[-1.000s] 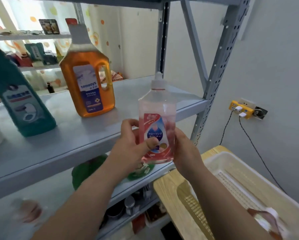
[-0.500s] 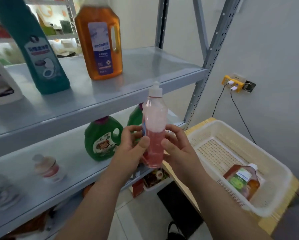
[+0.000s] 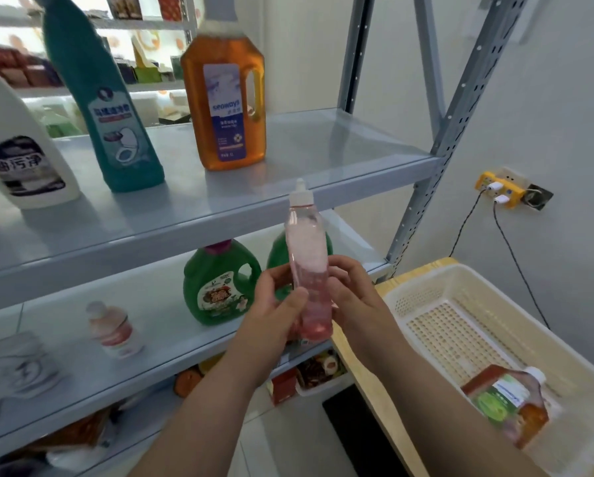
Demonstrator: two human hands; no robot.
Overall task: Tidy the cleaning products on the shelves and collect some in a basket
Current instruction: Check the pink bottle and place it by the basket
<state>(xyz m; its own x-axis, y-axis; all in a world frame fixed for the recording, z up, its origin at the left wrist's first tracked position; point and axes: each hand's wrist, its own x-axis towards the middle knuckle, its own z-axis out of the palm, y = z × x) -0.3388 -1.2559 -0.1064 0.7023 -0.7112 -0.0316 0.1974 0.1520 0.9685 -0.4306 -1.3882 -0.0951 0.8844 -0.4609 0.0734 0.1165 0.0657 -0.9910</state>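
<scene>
I hold a clear bottle of pink liquid (image 3: 307, 256) upright in front of the shelves, its narrow side toward me. My left hand (image 3: 275, 311) grips its lower left side with the thumb across the front. My right hand (image 3: 352, 297) holds its right side with curled fingers. A cream perforated basket (image 3: 426, 287) sits at the right on a wooden surface, with an orange-brown bottle (image 3: 509, 404) lying in its near end.
The upper grey shelf (image 3: 323, 156) carries a white bottle (image 3: 20, 146), a teal toilet-cleaner bottle (image 3: 110, 108) and an amber jug (image 3: 230, 101). Below stand two green jugs (image 3: 216, 280) and a small pink-labelled bottle (image 3: 115, 330). A yellow wall socket (image 3: 498, 191) has cables.
The pink bottle has been lowered from the upper shelf level and turned so its narrow side faces me. The view has tilted down, showing the lower shelf and the basket.
</scene>
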